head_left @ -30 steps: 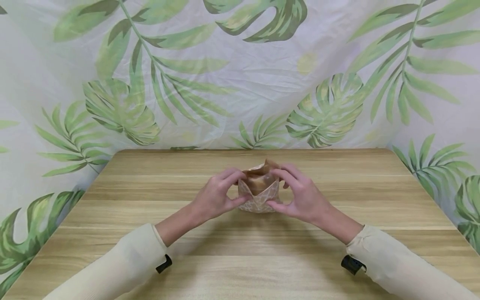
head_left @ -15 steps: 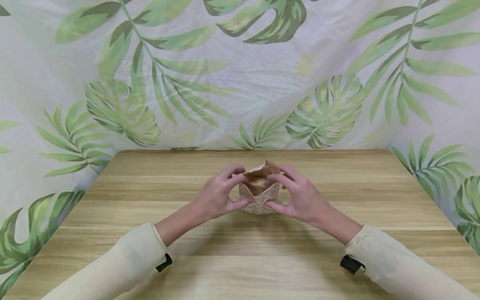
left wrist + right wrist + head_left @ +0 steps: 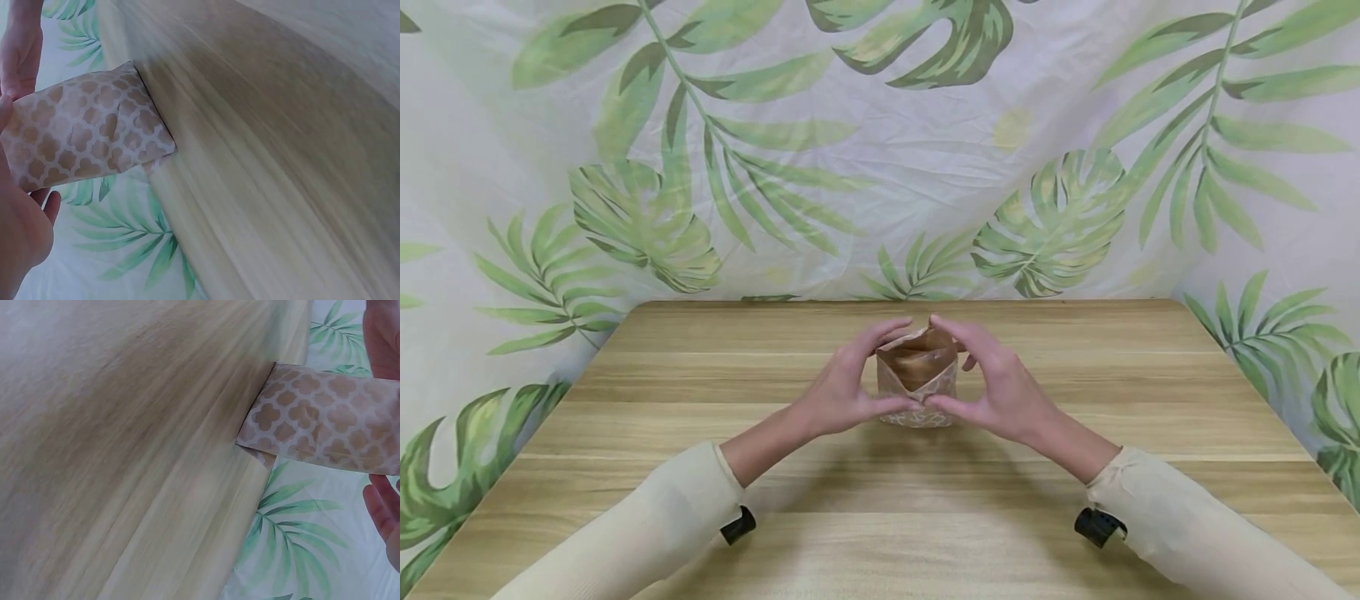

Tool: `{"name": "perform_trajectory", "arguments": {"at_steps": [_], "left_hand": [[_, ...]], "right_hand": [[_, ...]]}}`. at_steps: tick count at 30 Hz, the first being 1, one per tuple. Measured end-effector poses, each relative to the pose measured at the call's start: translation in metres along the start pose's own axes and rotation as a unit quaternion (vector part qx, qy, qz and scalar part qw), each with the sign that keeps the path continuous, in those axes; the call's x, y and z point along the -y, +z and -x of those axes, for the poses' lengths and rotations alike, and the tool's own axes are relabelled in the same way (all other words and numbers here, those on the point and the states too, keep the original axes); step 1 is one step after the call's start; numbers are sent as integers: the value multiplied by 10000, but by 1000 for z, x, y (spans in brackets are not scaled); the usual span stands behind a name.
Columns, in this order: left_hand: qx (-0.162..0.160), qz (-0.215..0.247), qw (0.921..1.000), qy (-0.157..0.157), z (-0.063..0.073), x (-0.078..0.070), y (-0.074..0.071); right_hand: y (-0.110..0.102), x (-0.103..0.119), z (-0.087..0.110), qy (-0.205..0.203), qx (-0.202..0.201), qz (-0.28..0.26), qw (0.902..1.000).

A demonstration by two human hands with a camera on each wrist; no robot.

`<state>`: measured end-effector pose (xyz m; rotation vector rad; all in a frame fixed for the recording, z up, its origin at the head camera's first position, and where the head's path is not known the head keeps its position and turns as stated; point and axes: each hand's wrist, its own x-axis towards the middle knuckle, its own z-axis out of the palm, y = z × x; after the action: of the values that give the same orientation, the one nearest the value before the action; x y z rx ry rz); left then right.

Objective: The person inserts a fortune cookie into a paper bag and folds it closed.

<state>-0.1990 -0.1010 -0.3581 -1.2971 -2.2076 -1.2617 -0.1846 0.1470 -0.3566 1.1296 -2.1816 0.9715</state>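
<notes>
A brown paper bag [image 3: 917, 414] with a white lattice pattern stands upright on the table, its mouth spread wide towards the head camera. Its inside looks plain brown, and the bottom is hidden. My left hand [image 3: 838, 392] holds the bag's left side, thumb across the front edge and index finger along the back rim. Mirroring it, my right hand [image 3: 1011, 392] grips the right side, its thumb tip close to the left one. Both wrist views show the patterned front of the bag [image 3: 87, 128], with the left hand [image 3: 22, 231] and right hand [image 3: 392, 519] at its sides.
The wood-grain table [image 3: 887, 542] spreads around the bag, its far edge close behind. A white cloth with green leaves [image 3: 925, 167] hangs beyond it. Black wrist-worn devices [image 3: 739, 525] show below the cream sleeves [image 3: 632, 517].
Both hands have shifted their hold: thumbs slid inward along the front edge, and the index fingers moved from inside the mouth to the back rim. The mouth looks rounder; the bag stays in place.
</notes>
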Motion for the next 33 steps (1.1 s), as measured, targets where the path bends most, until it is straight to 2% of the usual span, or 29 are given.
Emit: {"name": "perform_trajectory", "arguments": {"at_steps": [4, 8, 12, 17, 22, 26, 30, 33], "left_hand": [[-131, 457, 9968, -637, -1, -1, 3], [-381, 724, 9916, -1004, -2, -2, 7], [-654, 916, 9867, -1176, -4, -1, 11], [-944, 1184, 9795, -1327, -5, 0, 14], [-1095, 1524, 9722, -1398, -6, 0, 16], [-1182, 1674, 9693, -1358, -7, 0, 16], [-1207, 1611, 9704, -1334, -7, 0, 16], [-1198, 1554, 9714, -1335, -7, 2, 17]], "right_hand": [[1, -1, -4, 383, -67, -559, 9977], [2, -1, -6, 927, -212, -947, 9909], [4, 0, -7, 1196, -351, -1088, 9862], [6, 0, -9, 1162, -481, -1053, 9865], [5, 0, -9, 1115, -588, -1023, 9867], [6, -2, -8, 770, -741, -915, 9900], [5, -6, -8, -143, -847, -483, 9951], [3, -8, -7, -641, -749, -157, 9950]]}}
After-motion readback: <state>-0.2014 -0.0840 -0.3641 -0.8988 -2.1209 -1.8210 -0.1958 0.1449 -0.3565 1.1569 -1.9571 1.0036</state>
